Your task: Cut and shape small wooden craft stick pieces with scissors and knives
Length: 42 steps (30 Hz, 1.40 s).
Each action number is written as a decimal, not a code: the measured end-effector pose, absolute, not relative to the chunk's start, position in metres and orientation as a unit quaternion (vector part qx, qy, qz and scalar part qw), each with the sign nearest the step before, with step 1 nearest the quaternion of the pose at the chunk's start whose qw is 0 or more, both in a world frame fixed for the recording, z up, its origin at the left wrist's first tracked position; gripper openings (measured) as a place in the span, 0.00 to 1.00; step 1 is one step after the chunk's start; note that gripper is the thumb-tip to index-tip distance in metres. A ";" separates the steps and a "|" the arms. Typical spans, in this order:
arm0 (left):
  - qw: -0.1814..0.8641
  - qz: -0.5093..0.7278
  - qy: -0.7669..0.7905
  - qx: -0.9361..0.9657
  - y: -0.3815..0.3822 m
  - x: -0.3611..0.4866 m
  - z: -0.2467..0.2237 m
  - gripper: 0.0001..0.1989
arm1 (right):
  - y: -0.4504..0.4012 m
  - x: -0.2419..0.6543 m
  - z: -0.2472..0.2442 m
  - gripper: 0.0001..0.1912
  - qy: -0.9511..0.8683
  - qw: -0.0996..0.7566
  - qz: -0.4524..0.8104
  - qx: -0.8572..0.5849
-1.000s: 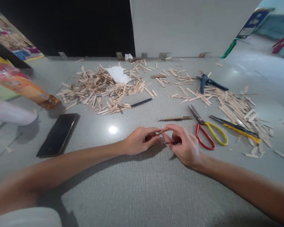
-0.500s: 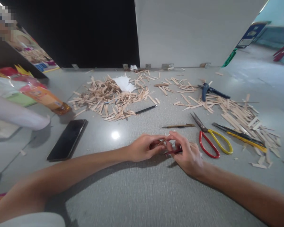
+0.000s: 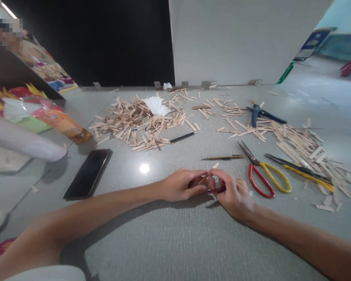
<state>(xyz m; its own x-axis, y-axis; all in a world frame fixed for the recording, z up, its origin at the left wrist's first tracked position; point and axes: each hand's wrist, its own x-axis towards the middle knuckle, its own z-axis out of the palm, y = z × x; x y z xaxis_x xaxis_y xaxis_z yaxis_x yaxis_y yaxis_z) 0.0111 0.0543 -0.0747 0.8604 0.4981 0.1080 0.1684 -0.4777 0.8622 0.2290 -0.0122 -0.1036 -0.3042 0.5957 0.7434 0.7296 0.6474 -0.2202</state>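
Note:
Between my hands, at the centre of the grey table, is a small thin wooden stick [image 3: 204, 179]. My left hand [image 3: 181, 185] pinches it from the left. My right hand [image 3: 232, 191] has its fingers curled around a dark red slim tool [image 3: 215, 190], and its fingertips meet the stick's upper end. A pale stick tip [image 3: 215, 166] shows just above the right fingertips. Scissors [image 3: 256, 162] with one red and one yellow handle lie right of my right hand. Behind my hands lies a thin brown craft knife [image 3: 224, 157].
Wooden sticks [image 3: 125, 117] are heaped at the back, more [image 3: 298, 140] at the right. A phone [image 3: 87, 173], an orange-labelled bottle [image 3: 62, 123], a black pen [image 3: 183, 137], a yellow-black cutter [image 3: 301, 171] and a dark blue tool [image 3: 265, 114] lie around. A dark and white panel [image 3: 228, 43] stands behind.
The whole view has shifted slightly, so things appear a little lower and to the right. A pale stick tip now shows more clearly above my right fingertips. Both hands stay together.

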 end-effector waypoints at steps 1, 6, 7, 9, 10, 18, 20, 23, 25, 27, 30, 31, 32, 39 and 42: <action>0.467 0.173 0.196 0.845 0.054 0.011 -0.075 0.17 | -0.012 0.229 -0.104 0.22 -0.803 0.423 -0.082 -0.411; 0.459 0.176 0.182 0.852 0.055 0.011 -0.076 0.17 | -0.009 0.228 -0.101 0.17 -0.808 0.435 -0.078 -0.389; 0.459 0.176 0.182 0.851 0.055 0.011 -0.077 0.17 | -0.009 0.228 -0.100 0.16 -0.809 0.437 -0.072 -0.387; 0.461 0.179 0.184 0.850 0.055 0.011 -0.077 0.17 | -0.008 0.227 -0.098 0.15 -0.812 0.434 -0.058 -0.386; 0.461 0.181 0.187 0.849 0.055 0.011 -0.077 0.18 | -0.008 0.228 -0.097 0.15 -0.813 0.434 -0.052 -0.384; 0.463 0.206 0.229 0.831 0.053 0.014 -0.077 0.21 | -0.009 0.231 -0.104 0.15 -0.808 0.446 -0.037 -0.384; 0.460 0.212 0.232 0.830 0.053 0.014 -0.077 0.22 | -0.010 0.231 -0.104 0.16 -0.804 0.446 -0.032 -0.392; 0.453 0.217 0.231 0.833 0.053 0.013 -0.078 0.21 | -0.010 0.230 -0.103 0.17 -0.802 0.443 -0.034 -0.400; 0.450 0.213 0.229 0.836 0.054 0.013 -0.078 0.21 | -0.009 0.229 -0.103 0.16 -0.802 0.448 -0.046 -0.393; 0.446 0.206 0.227 0.841 0.054 0.012 -0.077 0.20 | -0.008 0.229 -0.103 0.15 -0.800 0.452 -0.049 -0.392; 0.445 0.195 0.223 0.845 0.053 0.012 -0.076 0.19 | -0.008 0.228 -0.104 0.13 -0.798 0.451 -0.037 -0.399; 0.444 0.193 0.221 0.846 0.053 0.012 -0.075 0.18 | -0.008 0.228 -0.105 0.12 -0.798 0.451 -0.035 -0.398; 0.443 0.194 0.218 0.848 0.053 0.012 -0.075 0.18 | -0.008 0.228 -0.105 0.12 -0.798 0.451 -0.038 -0.397; 0.431 0.194 0.210 0.856 0.053 0.012 -0.079 0.16 | -0.011 0.229 -0.113 0.16 -0.794 0.448 -0.088 -0.401; 0.429 0.191 0.200 0.860 0.054 0.012 -0.080 0.15 | -0.011 0.229 -0.112 0.19 -0.804 0.435 -0.107 -0.392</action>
<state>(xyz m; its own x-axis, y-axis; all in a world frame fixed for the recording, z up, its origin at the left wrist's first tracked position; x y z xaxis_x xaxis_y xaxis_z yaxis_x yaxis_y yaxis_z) 0.0120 0.0538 -0.0801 0.8475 0.5072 0.1568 0.1794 -0.5516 0.8146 0.2294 -0.0107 -0.1120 -0.3147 0.5375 0.7824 0.7227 0.6700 -0.1696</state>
